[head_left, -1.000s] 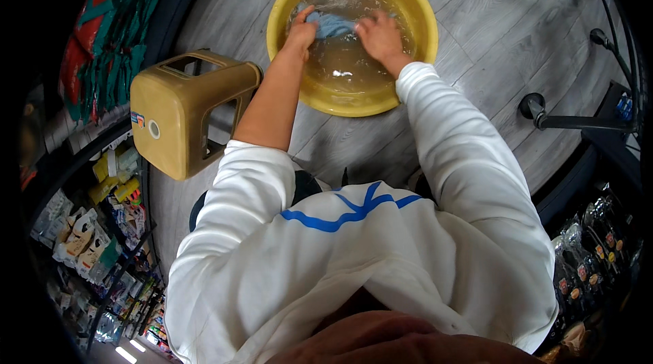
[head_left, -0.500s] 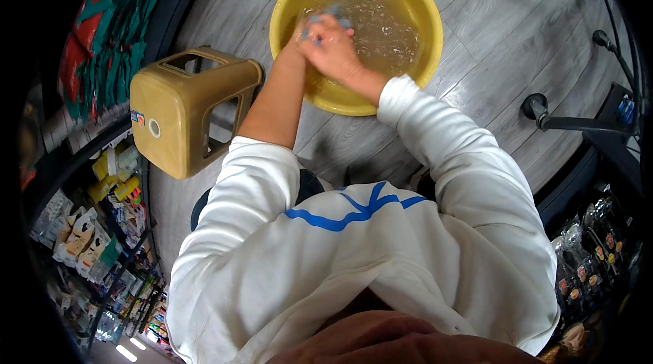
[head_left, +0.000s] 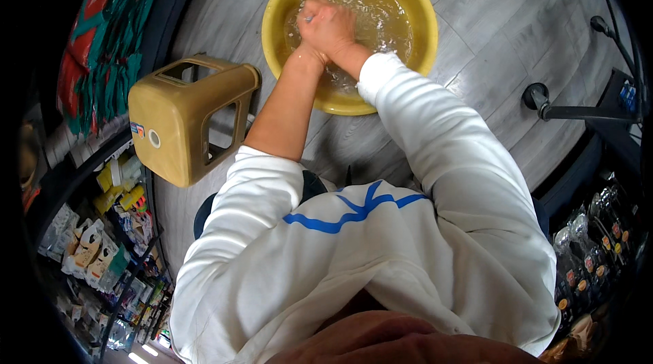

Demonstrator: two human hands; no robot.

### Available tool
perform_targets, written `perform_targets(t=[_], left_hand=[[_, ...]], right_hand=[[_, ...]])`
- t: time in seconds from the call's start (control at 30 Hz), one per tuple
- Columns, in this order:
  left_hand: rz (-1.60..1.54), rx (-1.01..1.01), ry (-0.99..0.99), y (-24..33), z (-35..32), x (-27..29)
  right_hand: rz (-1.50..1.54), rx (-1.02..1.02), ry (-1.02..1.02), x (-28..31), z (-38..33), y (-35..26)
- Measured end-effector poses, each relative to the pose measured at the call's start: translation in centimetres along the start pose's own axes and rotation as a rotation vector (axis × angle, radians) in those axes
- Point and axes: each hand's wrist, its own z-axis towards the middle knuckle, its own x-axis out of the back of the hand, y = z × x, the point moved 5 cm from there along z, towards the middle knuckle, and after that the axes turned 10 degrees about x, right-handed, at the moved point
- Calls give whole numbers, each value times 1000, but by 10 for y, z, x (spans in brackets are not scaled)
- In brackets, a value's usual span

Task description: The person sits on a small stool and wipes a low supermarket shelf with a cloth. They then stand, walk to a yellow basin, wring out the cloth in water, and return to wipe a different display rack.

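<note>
A yellow round basin (head_left: 425, 44) of moving, rippling water stands on the floor in front of me. My right hand (head_left: 335, 29) is closed and pressed over my left hand (head_left: 306, 29), both low in the basin at the water, left of its middle. Between the closed fingers shows only a small light-blue bit of cloth (head_left: 309, 19); the rest of it is hidden by my hands. Most of my left hand lies under the right one, and its fingers are blurred.
Left of the basin a tan plastic stool (head_left: 160, 136) lies on its side. Shelves with red and green packets (head_left: 102, 78) curve along the left. Black caster legs (head_left: 537, 97) stand on the grey plank floor (head_left: 476, 38) at right. Hanging packs (head_left: 588, 255) fill the lower right.
My joined hands have gone lower into the water and slightly right. The blue-grey cloth, which stuck out around my fingers, is now almost wholly covered. The water is more stirred.
</note>
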Motion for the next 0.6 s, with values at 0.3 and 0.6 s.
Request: perform_targets(t=[0.3,0.6], left_hand=[[516,136,563,3,-22,-39],[669,73,761,37,-42,-13]], right_hand=[[-215,-295,-67,34,11,114],[-335,-85,-346,10,-32,126]])
